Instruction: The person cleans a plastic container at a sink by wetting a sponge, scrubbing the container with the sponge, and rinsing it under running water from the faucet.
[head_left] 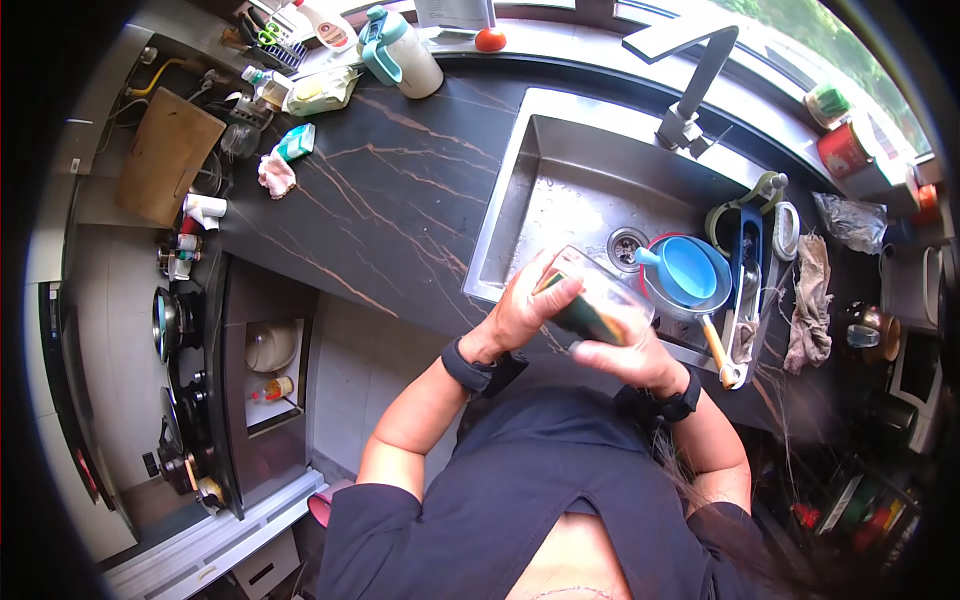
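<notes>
Both my hands hold a clear container [622, 285] above the sink's front edge. My left hand [527, 305] grips its left side, with the thumb over a dark green and yellow piece, perhaps a sponge, whose details are blurred. On the container's lower right, my right hand [640, 358] has its thumb pointing left and its other fingers largely hidden. The steel sink [580, 160] lies just beyond my hands. Inside it at the right, a light blue bowl with a handle [688, 270] rests in a larger pan with a wooden handle [718, 350].
A dark faucet [690, 100] rises behind the sink. Right of it are a rack [748, 260] and a crumpled cloth [810, 305]. A jug [405, 60], a tomato [490, 40] and a green packet [297, 142] stand or lie at the back and left.
</notes>
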